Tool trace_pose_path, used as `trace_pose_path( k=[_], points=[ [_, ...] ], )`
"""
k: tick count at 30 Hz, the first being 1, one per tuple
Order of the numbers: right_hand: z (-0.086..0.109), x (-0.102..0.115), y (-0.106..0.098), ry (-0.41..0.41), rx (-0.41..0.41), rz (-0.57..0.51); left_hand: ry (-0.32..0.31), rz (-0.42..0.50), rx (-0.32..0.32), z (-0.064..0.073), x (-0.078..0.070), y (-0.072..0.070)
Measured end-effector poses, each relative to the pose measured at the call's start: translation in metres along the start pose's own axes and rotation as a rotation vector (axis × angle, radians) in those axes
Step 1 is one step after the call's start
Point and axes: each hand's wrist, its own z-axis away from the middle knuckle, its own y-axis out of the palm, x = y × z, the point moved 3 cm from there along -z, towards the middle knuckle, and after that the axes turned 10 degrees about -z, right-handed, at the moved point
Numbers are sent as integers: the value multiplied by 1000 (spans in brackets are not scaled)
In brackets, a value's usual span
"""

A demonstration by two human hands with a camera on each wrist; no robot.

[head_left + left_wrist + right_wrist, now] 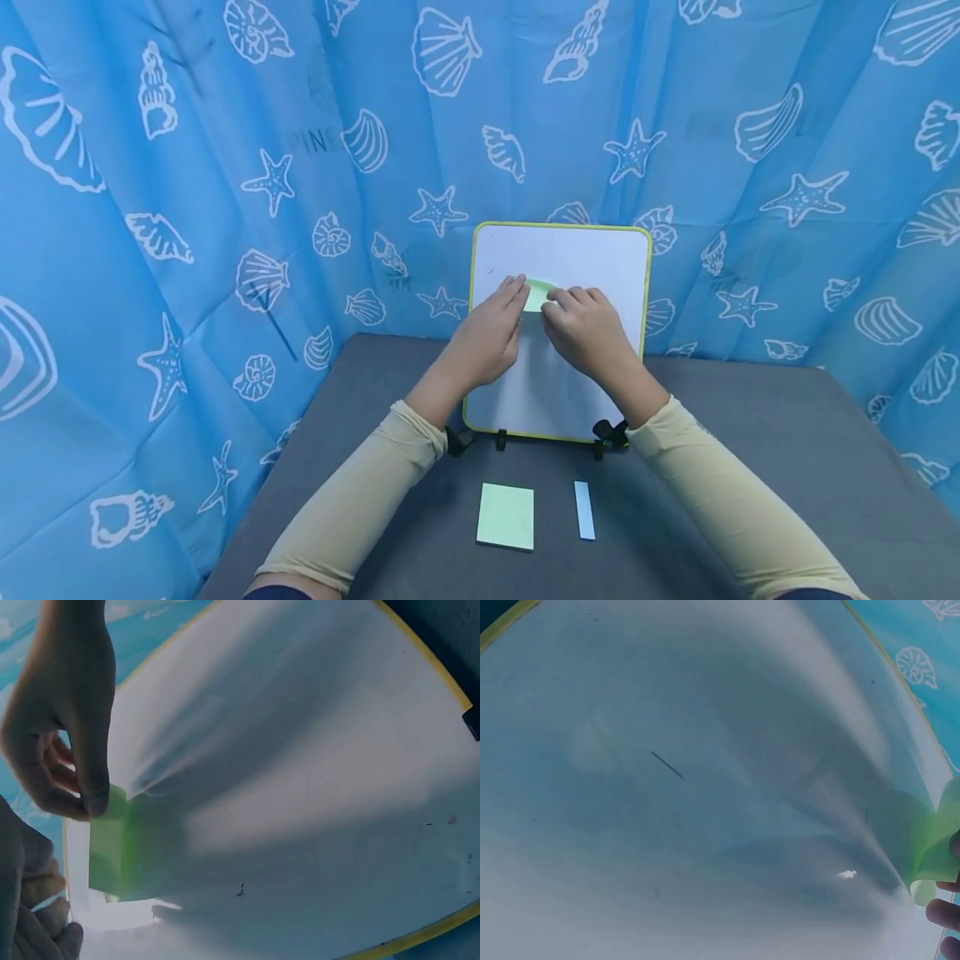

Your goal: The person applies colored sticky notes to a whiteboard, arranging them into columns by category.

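Apparently, the note (pixel 537 297) is being applied high on the board (pixel 558 250), pinched by the right hand (pixel 588 329), its left edge met by the left hand (pixel 487 335), fingers straight; flat pressing seems required.

head view evenly lit | wrist views dimmer (bluish) | shadows, glare on whiteboard (pixel 337 765)

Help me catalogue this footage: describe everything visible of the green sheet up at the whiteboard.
The green sheet is pale, looks like thin paper, and shows no writing. It is bent, its upper edge bowed and its right end curling, at the upper half of the whiteboard; how much lies flat against the board is unclear. The right hand pinches it near its right end. The left hand is at its left end; contact there is hard to confirm.
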Motion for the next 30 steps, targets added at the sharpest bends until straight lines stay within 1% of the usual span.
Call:
trace_pose_path(
  k=[3,6,10,13,20,24,26,30],
  points=[
    [3,2,3,-1,27,17,-1,-70,49,-9,0,6],
    [5,3,6,-1,44,30,-5,-131,87,-15,1,12],
    [8,4,8,5,46,24,-6,-184,140,-19,3,23],
    [10,4,9,13,51,15,-8,-209,166,-20,4,29],
    [12,2,12,22,60,26,-25,-266,179,-18,8,38],
    [10,2,13,25,64,19,-26,-276,169,-15,9,43],
    [8,2,14,38,87,11,-26,-274,163,-15,10,44],
    [5,3,16,76,171,19,-29,-266,159,-15,9,47]
  ],
)
